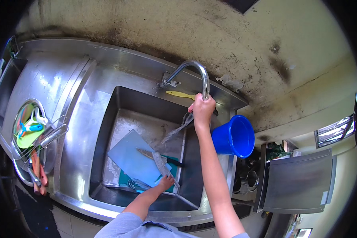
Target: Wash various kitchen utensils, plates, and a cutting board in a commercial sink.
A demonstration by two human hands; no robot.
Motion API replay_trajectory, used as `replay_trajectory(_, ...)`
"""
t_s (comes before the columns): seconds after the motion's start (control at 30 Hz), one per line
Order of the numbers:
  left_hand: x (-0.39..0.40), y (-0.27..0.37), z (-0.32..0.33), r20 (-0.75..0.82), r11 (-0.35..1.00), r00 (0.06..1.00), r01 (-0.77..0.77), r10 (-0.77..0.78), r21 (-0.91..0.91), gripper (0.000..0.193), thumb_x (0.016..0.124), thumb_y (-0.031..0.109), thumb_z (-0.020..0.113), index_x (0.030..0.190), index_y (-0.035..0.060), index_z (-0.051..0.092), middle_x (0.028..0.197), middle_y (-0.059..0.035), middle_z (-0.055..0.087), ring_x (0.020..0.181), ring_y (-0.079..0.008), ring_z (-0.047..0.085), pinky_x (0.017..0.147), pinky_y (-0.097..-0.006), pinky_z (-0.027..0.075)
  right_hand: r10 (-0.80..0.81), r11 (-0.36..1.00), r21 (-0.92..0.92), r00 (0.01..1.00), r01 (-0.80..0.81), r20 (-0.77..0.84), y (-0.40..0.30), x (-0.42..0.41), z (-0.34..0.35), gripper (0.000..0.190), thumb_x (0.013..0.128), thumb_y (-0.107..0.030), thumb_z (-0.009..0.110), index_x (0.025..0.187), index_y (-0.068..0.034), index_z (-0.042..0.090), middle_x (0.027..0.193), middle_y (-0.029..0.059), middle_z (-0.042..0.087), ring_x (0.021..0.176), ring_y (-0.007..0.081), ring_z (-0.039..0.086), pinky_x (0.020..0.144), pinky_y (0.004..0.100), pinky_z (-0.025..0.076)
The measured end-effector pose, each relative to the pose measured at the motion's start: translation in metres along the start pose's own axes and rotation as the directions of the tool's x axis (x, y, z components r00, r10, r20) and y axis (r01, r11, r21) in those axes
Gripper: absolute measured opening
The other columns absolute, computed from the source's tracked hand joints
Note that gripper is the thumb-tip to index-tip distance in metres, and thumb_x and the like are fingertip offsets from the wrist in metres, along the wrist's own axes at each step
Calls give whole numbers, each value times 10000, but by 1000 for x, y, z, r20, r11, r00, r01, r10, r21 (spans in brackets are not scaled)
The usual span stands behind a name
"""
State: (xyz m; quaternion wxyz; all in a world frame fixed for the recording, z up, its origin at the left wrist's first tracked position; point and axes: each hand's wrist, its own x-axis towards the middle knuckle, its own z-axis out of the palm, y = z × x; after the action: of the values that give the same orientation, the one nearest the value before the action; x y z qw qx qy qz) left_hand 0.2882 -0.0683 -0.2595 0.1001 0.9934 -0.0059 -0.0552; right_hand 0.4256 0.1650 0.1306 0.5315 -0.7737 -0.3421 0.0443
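My right hand (203, 110) is closed around the end of the chrome gooseneck faucet (204, 78). A stream of water (178, 131) runs slanting from it into the stainless steel sink basin (142, 119). Low in the basin, my left hand (167, 182) grips the edge of a long flat utensil (160, 163), perhaps a blade; its exact kind is unclear. Beneath it lie a pale blue cutting board (131, 153) and a green cutting board (124, 179), largely covered. A knife (145, 153) with a dark handle rests on the boards. Beside my left wrist is a wire whisk (135, 184).
A blue plastic bucket (218, 138) stands right of the basin. On the back ledge lies a yellow-handled utensil (180, 94). At left, a metal bowl (15, 148) holds several utensils, with handles jutting over the counter's front edge. A stained wall (172, 26) rises behind.
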Motion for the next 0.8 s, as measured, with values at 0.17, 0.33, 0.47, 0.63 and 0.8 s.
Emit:
replay_trajectory(0.17, -6, -19, 18, -50, 993, 999, 12, -6, 120, 405, 797, 191, 408, 1202, 196, 391, 1225, -35, 363, 1132, -248, 338, 872, -452, 324, 33, 998, 47, 999, -32, -18, -7, 0, 6, 239, 731, -135, 443, 528, -9, 464, 375, 89, 454, 346, 177, 505, 376, 299, 388)
replay_trajectory(0.33, 1, -43, 14, -115, 998, 993, -33, 40, 58, 356, 790, 207, 420, 1144, 229, 446, 1195, -17, 384, 1136, -236, 322, 918, -452, 260, 20, 998, 55, 1000, -19, -22, 0, 3, 6, 245, 733, -136, 440, 524, -11, 457, 370, 87, 449, 342, 176, 501, 373, 299, 386)
replay_trajectory(0.47, 6, -35, 23, 3, 993, 998, -63, 63, 99, 245, 771, 197, 447, 996, 211, 544, 1099, -10, 448, 1089, -224, 363, 912, -433, 274, -6, 999, 49, 1000, 7, -24, 3, 2, 8, 249, 735, -138, 442, 520, -13, 455, 368, 92, 451, 341, 186, 502, 374, 306, 388)
replay_trajectory(0.63, -8, -26, 8, -47, 993, 992, -120, 120, 5, 146, 741, 196, 462, 849, 194, 559, 920, -22, 484, 968, -211, 434, 773, -410, 364, 26, 1000, -5, 999, -26, -23, -1, -2, 5, 275, 742, -157, 431, 507, -18, 455, 374, 97, 459, 352, 198, 511, 389, 317, 397)
replay_trajectory(0.8, -14, -38, -9, 203, 990, 977, -38, 66, -137, 262, 774, 172, 431, 1033, 203, 450, 932, -56, 529, 887, -244, 529, 714, -427, 386, 32, 999, -27, 999, -33, -30, -1, -4, 6, 282, 739, -172, 418, 511, -15, 474, 387, 103, 474, 370, 215, 525, 405, 336, 411)
